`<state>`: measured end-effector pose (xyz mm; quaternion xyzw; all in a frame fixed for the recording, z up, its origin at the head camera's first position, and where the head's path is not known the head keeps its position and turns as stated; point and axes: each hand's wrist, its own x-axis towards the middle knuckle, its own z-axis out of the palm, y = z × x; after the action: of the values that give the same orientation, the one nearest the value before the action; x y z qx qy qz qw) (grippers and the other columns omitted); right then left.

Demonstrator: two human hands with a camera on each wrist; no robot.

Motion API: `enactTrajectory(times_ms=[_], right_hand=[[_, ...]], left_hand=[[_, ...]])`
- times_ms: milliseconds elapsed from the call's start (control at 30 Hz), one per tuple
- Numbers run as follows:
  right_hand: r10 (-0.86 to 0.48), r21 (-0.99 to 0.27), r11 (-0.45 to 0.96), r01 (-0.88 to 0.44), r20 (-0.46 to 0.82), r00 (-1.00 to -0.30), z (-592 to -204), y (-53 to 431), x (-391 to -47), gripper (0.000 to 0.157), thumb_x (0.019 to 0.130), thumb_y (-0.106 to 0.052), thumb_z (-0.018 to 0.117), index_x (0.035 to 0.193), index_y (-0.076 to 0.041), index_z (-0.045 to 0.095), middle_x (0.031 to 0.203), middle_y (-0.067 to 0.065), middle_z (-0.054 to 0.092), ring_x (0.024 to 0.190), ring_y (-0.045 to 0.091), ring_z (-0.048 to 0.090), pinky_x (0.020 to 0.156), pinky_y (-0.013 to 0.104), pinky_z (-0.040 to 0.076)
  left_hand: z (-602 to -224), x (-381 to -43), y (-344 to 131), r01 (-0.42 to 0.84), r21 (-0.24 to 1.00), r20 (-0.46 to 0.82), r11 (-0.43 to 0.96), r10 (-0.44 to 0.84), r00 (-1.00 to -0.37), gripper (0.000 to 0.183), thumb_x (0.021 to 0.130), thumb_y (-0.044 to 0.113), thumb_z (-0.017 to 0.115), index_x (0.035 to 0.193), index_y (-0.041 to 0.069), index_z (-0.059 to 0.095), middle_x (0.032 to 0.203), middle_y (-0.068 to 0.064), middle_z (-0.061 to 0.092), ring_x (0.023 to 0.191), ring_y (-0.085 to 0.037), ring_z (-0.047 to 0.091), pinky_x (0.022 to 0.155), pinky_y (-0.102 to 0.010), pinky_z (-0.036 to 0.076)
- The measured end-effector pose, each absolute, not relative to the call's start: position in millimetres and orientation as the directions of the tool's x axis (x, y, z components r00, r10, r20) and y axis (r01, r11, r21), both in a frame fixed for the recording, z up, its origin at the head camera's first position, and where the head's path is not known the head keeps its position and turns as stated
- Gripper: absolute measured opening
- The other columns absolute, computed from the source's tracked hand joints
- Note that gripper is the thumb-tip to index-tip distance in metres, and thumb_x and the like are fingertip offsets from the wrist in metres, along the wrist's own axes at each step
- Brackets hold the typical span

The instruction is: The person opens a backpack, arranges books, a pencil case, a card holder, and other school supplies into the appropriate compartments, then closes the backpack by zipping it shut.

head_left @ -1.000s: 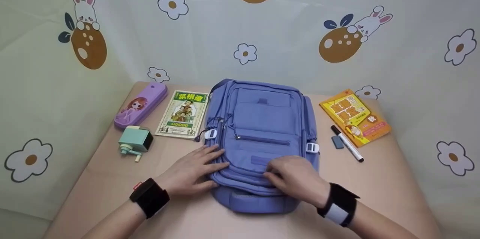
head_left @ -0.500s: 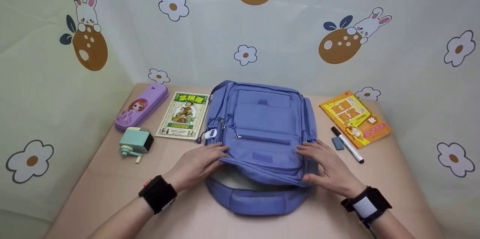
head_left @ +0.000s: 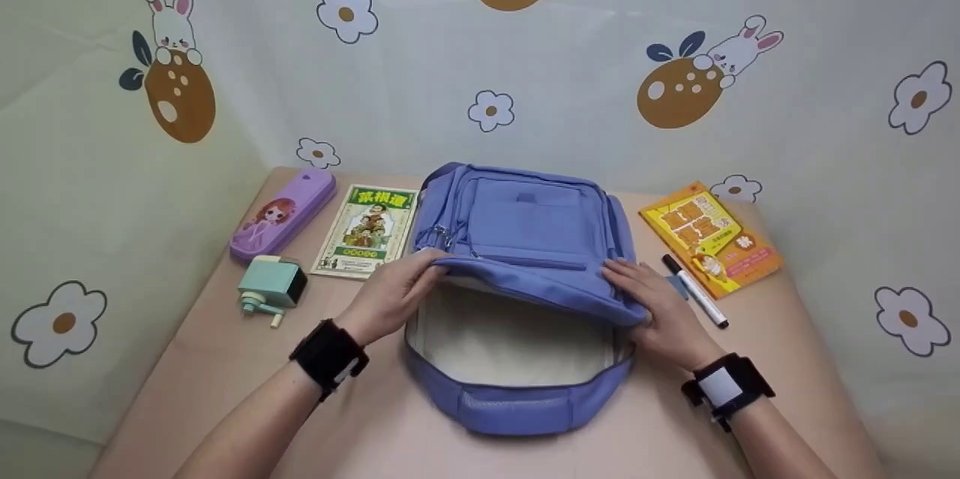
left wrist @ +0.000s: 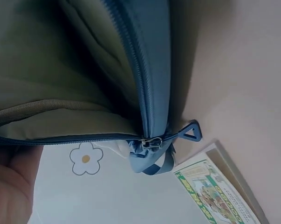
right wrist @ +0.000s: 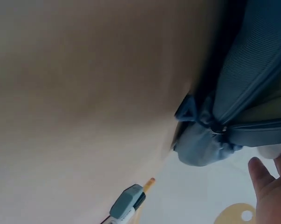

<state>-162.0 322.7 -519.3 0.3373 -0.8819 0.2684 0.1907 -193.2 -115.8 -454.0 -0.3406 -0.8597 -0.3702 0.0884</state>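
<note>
Two hands work at the blue bag [head_left: 525, 220], which lies on its back in the middle of the table [head_left: 375, 434]. The left hand [head_left: 394, 299] grips the edge of the flap [head_left: 532, 290] at its left corner, with the fingers bent around it. The right hand [head_left: 667, 314] does not clasp; its fingers are rather straight and rest on the right side of the same flap. The flap is raised, so the bag gapes toward the person and shows a pale lining [head_left: 517, 340]. In the left wrist view, a zip pull [left wrist: 191, 131] sticks out at the corner of the opening.

Left of the bag lie a green book [head_left: 365, 231], a purple case [head_left: 283, 215] and a sharpener [head_left: 271, 284] with a crank. On the right there is an orange book [head_left: 709, 239]; the marker [head_left: 696, 291] lies just beside it, and a blue eraser [head_left: 679, 286] is partly hidden near the right hand. Behind the table hangs a cloth [head_left: 420, 66] printed with rabbits and flowers.
</note>
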Motion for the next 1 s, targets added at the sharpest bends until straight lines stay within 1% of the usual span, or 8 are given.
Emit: enactTrajectory(times_ms=[200,333,433,567,667,800,900,1000], right_hand=[[-0.481,-0.353,0.64,-0.682,0.508,-0.715,-520,325,-177,0.064,0.086,0.0,0.071,0.147,-0.015,0.057,0.153,0.007,0.051,0.143,0.037,0.042,0.12,0.044,0.026],[-0.451,-0.389,0.629,-0.674,0.524,-0.723,-520,322,-181,0.049,0.092,0.001,0.068,0.139,-0.011,0.064,0.146,0.009,0.058,0.137,0.037,0.049,0.116,0.044,0.033],[-0.358,-0.443,0.661,-0.605,0.523,-0.774,-520,320,-181,0.038,0.093,0.002,0.067,0.13,-0.006,0.069,0.134,0.012,0.066,0.126,0.037,0.06,0.109,0.046,0.041],[-0.182,-0.559,0.704,-0.437,0.453,-0.873,-516,316,-182,0.019,0.094,-0.002,0.068,0.111,-0.001,0.075,0.108,0.014,0.075,0.1,0.035,0.071,0.09,0.049,0.053],[-0.103,-0.623,0.703,-0.342,0.387,-0.916,-511,312,-185,0.013,0.097,-0.009,0.068,0.103,0.0,0.075,0.096,0.014,0.075,0.088,0.033,0.071,0.079,0.05,0.054],[-0.09,-0.624,0.714,-0.316,0.366,-0.926,-505,310,-191,0.014,0.097,-0.011,0.068,0.103,0.001,0.073,0.097,0.017,0.074,0.09,0.035,0.07,0.081,0.053,0.054],[-0.091,-0.65,0.702,-0.291,0.323,-0.942,-500,309,-194,0.017,0.099,-0.014,0.067,0.101,0.001,0.072,0.096,0.016,0.073,0.09,0.033,0.069,0.083,0.051,0.054],[-0.09,-0.713,0.666,-0.219,0.215,-0.973,-494,310,-196,0.032,0.103,-0.028,0.063,0.115,0.0,0.07,0.1,0.015,0.072,0.09,0.03,0.067,0.083,0.048,0.054]], left_hand=[[-446,-201,-113,0.643,0.592,0.421,0.486,0.495,-0.761,0.024,0.109,0.025,0.051,0.121,0.016,0.069,0.114,-0.002,0.073,0.108,-0.021,0.069,0.092,-0.044,0.054],[-443,-203,-111,0.623,0.604,0.409,0.497,0.478,-0.777,0.024,0.109,0.028,0.05,0.118,0.018,0.069,0.106,0.001,0.072,0.101,-0.02,0.069,0.087,-0.044,0.055],[-443,-204,-111,0.607,0.614,0.394,0.505,0.47,-0.79,0.024,0.109,0.03,0.05,0.118,0.019,0.069,0.101,0.002,0.07,0.094,-0.019,0.069,0.082,-0.044,0.055],[-445,-205,-112,0.592,0.637,0.377,0.494,0.47,-0.798,0.026,0.108,0.034,0.051,0.12,0.02,0.069,0.1,0.002,0.069,0.09,-0.018,0.066,0.08,-0.043,0.054],[-449,-208,-115,0.598,0.652,0.36,0.466,0.504,-0.785,0.032,0.105,0.04,0.056,0.129,0.022,0.067,0.116,0.004,0.07,0.104,-0.018,0.066,0.089,-0.044,0.053],[-458,-215,-123,0.613,0.644,0.306,0.457,0.581,-0.754,0.059,0.094,0.046,0.071,0.146,0.023,0.056,0.145,0.001,0.058,0.132,-0.021,0.054,0.108,-0.046,0.044],[-466,-224,-128,0.606,0.636,0.251,0.478,0.615,-0.748,0.078,0.087,0.039,0.082,0.154,0.02,0.046,0.155,-0.005,0.048,0.141,-0.026,0.044,0.114,-0.048,0.036],[-473,-235,-130,0.619,0.614,0.229,0.489,0.641,-0.733,0.077,0.088,0.029,0.082,0.154,0.014,0.046,0.157,-0.012,0.045,0.145,-0.032,0.039,0.117,-0.051,0.03]])
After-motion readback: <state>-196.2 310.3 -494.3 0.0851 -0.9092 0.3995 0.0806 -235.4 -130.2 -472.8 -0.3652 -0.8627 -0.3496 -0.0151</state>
